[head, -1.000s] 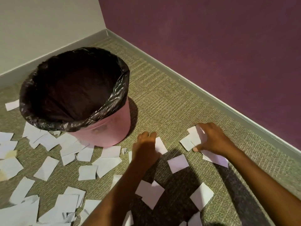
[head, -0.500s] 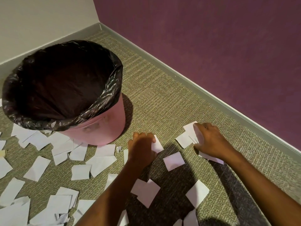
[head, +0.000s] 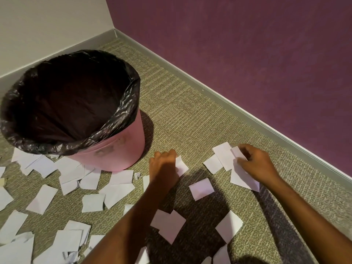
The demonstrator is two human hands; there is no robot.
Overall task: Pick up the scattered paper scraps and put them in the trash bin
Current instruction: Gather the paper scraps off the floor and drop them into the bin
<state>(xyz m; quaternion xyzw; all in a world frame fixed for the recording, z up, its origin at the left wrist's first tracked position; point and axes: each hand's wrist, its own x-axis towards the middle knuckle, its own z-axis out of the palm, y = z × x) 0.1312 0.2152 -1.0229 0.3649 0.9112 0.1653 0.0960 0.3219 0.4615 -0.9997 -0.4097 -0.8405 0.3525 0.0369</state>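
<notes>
A pink trash bin (head: 122, 149) lined with a black bag (head: 125, 103) stands on the carpet at the left. Several white paper scraps lie all around its base and across the floor. My left hand (head: 163, 168) is curled shut on a white scrap (head: 182, 165) just right of the bin. My right hand (head: 257, 163) rests on a small pile of scraps (head: 222, 157) near the baseboard, its fingers pinching the top piece (head: 238, 152). One loose scrap (head: 201, 188) lies between my hands.
A purple wall (head: 247, 54) with a grey baseboard (head: 219, 94) runs along the right. A white wall closes the corner behind the bin. More scraps (head: 168, 224) lie under my forearms and at the lower left (head: 42, 199).
Both hands have stayed on their scraps. The camera view has shifted, so the bin sits lower and more to the right in frame than half a second ago.
</notes>
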